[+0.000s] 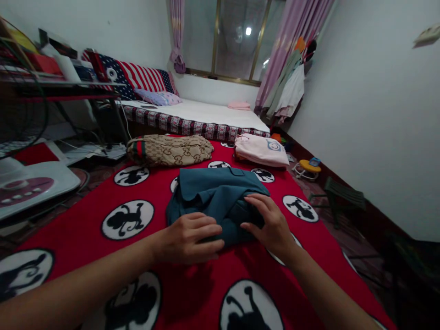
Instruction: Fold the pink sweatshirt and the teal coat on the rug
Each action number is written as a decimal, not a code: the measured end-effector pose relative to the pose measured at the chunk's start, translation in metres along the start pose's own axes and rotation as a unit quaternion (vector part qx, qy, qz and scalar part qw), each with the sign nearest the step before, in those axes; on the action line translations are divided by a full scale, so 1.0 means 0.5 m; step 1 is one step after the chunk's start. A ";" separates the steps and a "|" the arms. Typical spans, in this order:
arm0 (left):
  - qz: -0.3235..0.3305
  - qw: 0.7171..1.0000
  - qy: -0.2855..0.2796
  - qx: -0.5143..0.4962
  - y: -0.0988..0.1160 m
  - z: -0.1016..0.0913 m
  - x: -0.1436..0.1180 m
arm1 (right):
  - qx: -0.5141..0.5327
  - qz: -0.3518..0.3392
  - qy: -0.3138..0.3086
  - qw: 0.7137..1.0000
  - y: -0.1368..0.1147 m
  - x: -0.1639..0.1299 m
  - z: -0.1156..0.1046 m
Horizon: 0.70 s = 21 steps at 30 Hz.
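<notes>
Bedroom, white walls, window with pink curtains [292, 32] at the far end. Near surface is a red blanket [192, 293], plush-looking, printed with black monkey silhouettes in white circles.

Teal garment [215, 195], folded into a rough rectangle with collar and a pocket flap up, lies mid-blanket. Cloth looks like a smooth, medium-weight woven fabric; near edge is bunched.

Left hand [190, 238]: flat, palm down, fingers together and extended, resting on the near-left edge of the garment, probably pinning the fold. Grip not closed on anything.

Right hand [268, 222]: fingers curled over the near-right edge, grip pressing or tucking the cloth; can't tell if fabric is pinched under the fingertips.

Farther off: tan monogram-print garment [168, 150], folded, with a green-red stripe at its left end; pink folded garment [261, 150] far right, soft knit look, small face print. Both well apart from the teal one, likely sorted as separate pieces.

Far: bed [206, 114] with white sheet, striped flag-pattern pillow [137, 75].
</notes>
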<state>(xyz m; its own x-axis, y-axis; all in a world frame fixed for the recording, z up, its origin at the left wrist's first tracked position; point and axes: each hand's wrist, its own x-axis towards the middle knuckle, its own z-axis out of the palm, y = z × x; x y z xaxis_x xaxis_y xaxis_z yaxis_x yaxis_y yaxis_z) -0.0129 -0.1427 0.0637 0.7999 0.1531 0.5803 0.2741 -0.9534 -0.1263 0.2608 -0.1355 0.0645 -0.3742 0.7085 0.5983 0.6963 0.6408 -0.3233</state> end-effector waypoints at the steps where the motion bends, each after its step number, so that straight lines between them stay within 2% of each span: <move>1: -0.040 0.999 -0.014 0.016 -0.007 0.005 -0.003 | -0.017 -0.004 -0.016 1.000 -0.003 0.007 0.008; 3: -0.166 0.986 -0.022 0.024 -0.044 0.012 -0.004 | -0.032 0.016 -0.033 0.999 0.004 0.024 0.025; 5: -0.310 0.951 0.014 -0.021 -0.105 0.016 0.001 | -0.003 0.072 -0.014 0.997 0.018 0.045 0.039; 6: -0.381 0.921 0.047 -0.066 -0.140 0.017 0.005 | 0.028 0.112 0.008 0.993 0.024 0.056 0.044; 7: -0.453 0.878 0.093 -0.120 -0.175 0.019 0.009 | 0.068 0.156 0.035 0.985 0.030 0.065 0.047; 8: -0.523 0.823 0.141 -0.172 -0.207 0.022 0.013 | 0.112 0.197 0.063 0.972 0.034 0.073 0.050; 10: -0.610 0.721 0.219 -0.246 -0.254 0.028 0.021 | 0.195 0.256 0.109 0.941 0.035 0.082 0.053; 11: -0.627 0.692 0.242 -0.264 -0.267 0.031 0.025 | 0.221 0.270 0.125 0.929 0.031 0.082 0.055; 12: -0.626 0.687 0.254 -0.267 -0.271 0.033 0.029 | 0.232 0.276 0.136 0.923 0.026 0.080 0.057; 13: -0.613 0.703 0.258 -0.252 -0.267 0.033 0.033 | 0.227 0.274 0.141 0.924 0.018 0.076 0.059; 15: -0.558 0.770 0.261 -0.167 -0.237 0.028 0.042 | 0.196 0.252 0.135 0.938 0.000 0.067 0.063; 18: -0.433 0.861 0.267 -0.026 -0.163 0.013 0.053 | 0.176 0.212 0.121 0.954 -0.025 0.066 0.065; 21: -0.288 0.924 0.247 0.040 -0.094 0.005 0.056 | 0.193 0.221 0.131 0.947 -0.032 0.086 0.061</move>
<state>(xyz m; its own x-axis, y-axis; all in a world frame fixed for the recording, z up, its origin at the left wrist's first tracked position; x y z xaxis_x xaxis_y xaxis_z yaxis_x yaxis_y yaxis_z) -0.0021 -0.0927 0.0837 0.1727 0.4740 0.8634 0.6329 -0.7251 0.2715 0.2147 -0.1064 0.0730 0.1018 0.8674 0.4870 0.4546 0.3949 -0.7984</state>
